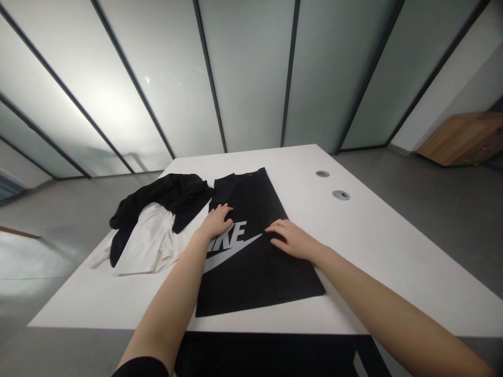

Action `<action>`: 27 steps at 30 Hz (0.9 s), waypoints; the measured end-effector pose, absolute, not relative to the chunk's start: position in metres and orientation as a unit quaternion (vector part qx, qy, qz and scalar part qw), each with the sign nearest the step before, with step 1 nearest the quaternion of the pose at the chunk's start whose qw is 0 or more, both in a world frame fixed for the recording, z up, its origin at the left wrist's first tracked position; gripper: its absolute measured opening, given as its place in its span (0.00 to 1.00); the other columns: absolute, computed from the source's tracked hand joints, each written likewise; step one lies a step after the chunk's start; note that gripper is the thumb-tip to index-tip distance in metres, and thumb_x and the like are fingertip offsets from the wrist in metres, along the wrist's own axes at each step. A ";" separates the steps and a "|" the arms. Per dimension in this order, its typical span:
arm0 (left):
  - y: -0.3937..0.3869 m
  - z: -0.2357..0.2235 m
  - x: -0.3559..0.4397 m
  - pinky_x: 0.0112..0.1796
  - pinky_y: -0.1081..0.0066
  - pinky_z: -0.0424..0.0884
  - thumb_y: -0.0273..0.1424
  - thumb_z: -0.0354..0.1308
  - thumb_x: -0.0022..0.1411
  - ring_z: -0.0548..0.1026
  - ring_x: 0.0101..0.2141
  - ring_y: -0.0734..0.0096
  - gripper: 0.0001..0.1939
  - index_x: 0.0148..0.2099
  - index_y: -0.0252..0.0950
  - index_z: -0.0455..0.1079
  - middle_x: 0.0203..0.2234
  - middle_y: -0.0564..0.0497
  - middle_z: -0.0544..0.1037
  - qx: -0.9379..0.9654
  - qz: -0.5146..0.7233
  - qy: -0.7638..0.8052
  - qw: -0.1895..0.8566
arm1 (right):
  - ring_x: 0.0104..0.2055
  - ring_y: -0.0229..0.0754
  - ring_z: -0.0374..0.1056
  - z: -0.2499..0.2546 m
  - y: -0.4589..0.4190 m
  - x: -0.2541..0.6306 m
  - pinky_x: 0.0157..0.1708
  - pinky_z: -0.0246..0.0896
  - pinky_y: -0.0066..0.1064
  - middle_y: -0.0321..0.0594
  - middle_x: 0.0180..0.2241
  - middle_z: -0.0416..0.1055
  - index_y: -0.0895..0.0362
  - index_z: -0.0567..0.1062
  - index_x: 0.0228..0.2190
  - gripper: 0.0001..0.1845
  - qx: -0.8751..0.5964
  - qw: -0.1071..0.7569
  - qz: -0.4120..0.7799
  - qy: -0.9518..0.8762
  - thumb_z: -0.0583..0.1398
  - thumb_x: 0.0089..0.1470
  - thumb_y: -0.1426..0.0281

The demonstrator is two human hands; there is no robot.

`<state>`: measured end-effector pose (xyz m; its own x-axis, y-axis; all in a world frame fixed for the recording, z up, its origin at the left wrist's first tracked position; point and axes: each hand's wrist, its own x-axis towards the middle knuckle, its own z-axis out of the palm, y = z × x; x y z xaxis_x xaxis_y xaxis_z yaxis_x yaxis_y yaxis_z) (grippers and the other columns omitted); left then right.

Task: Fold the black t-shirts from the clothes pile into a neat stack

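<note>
A black garment (255, 283) with a large pale Nike logo lies flat and folded on the white table, its near edge close to the table's front. On its left part rests my left hand (217, 221), palm down with fingers stretched out; it covers some of the lettering. My right hand (293, 238) lies on the right side of the garment, fingers spread near the tip of the swoosh. Neither hand grips the cloth. At the garment's upper left, a smaller black flap (223, 191) is folded over. Whether it is a sleeve I cannot tell.
Left of the garment, a crumpled black cloth (167, 191) and a white cloth (143, 243) lie heaped together. Two round grommets (341, 195) sit in the white table (377, 272) on the right. Frosted glass panels (251, 73) stand behind; a wooden cabinet (463, 139) is far right.
</note>
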<state>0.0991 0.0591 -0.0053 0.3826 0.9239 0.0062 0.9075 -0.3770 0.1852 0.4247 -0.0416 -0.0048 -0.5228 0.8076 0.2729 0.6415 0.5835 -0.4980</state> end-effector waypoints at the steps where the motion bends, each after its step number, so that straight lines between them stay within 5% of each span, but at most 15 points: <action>1: 0.059 -0.003 0.107 0.69 0.45 0.62 0.31 0.55 0.69 0.61 0.73 0.44 0.28 0.70 0.38 0.68 0.73 0.38 0.66 0.822 0.049 0.564 0.063 | 0.56 0.55 0.73 -0.010 -0.040 0.423 0.59 0.68 0.52 0.49 0.54 0.77 0.52 0.81 0.54 0.17 -0.409 0.230 0.150 -0.870 0.65 0.65 0.69; 5: 0.057 0.007 0.148 0.64 0.49 0.69 0.25 0.54 0.66 0.69 0.67 0.44 0.22 0.60 0.35 0.75 0.63 0.35 0.76 0.823 0.052 0.565 0.017 | 0.52 0.54 0.72 -0.016 -0.040 0.417 0.55 0.70 0.51 0.50 0.52 0.75 0.53 0.82 0.53 0.16 -0.388 0.204 0.115 -0.891 0.66 0.65 0.70; 9: 0.059 0.003 0.195 0.61 0.52 0.72 0.29 0.47 0.74 0.73 0.62 0.48 0.20 0.61 0.32 0.72 0.58 0.34 0.78 0.835 0.092 0.541 0.027 | 0.51 0.52 0.71 -0.013 -0.044 0.409 0.55 0.71 0.47 0.48 0.50 0.75 0.52 0.83 0.52 0.15 -0.362 0.206 0.135 -0.899 0.66 0.65 0.71; 17: 0.070 -0.029 0.229 0.71 0.42 0.56 0.37 0.43 0.79 0.58 0.74 0.44 0.29 0.74 0.32 0.64 0.74 0.36 0.64 0.805 0.133 0.577 0.031 | 0.39 0.44 0.78 0.001 -0.051 0.406 0.43 0.69 0.34 0.39 0.37 0.83 0.51 0.86 0.39 0.08 -0.343 0.136 0.219 -0.903 0.65 0.65 0.68; 21: 0.073 -0.030 0.222 0.71 0.43 0.55 0.38 0.41 0.80 0.58 0.75 0.46 0.29 0.76 0.36 0.64 0.75 0.40 0.64 0.814 0.127 0.564 0.044 | 0.28 0.41 0.75 0.014 -0.055 0.415 0.34 0.66 0.31 0.37 0.27 0.81 0.53 0.85 0.29 0.15 -0.352 0.096 0.341 -0.867 0.65 0.65 0.60; 24: 0.073 -0.029 0.220 0.72 0.44 0.56 0.37 0.41 0.80 0.58 0.75 0.47 0.30 0.77 0.34 0.61 0.74 0.39 0.64 0.815 0.128 0.563 0.045 | 0.26 0.40 0.75 0.016 -0.056 0.424 0.29 0.68 0.29 0.40 0.30 0.83 0.56 0.85 0.35 0.20 -0.344 0.069 0.531 -0.771 0.64 0.64 0.52; 27: 0.070 -0.030 0.220 0.71 0.46 0.58 0.34 0.42 0.80 0.60 0.74 0.48 0.30 0.77 0.32 0.59 0.74 0.37 0.65 0.809 0.153 0.566 0.030 | 0.24 0.40 0.74 0.008 -0.053 0.431 0.26 0.68 0.30 0.39 0.28 0.80 0.57 0.83 0.39 0.24 -0.392 0.153 0.563 -0.711 0.62 0.64 0.48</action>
<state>0.2196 0.0700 -0.0296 0.3118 0.9260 0.2131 0.9074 -0.3567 0.2223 0.4305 -0.0528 0.0079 -0.6456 0.7301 -0.2239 0.3859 0.0588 -0.9207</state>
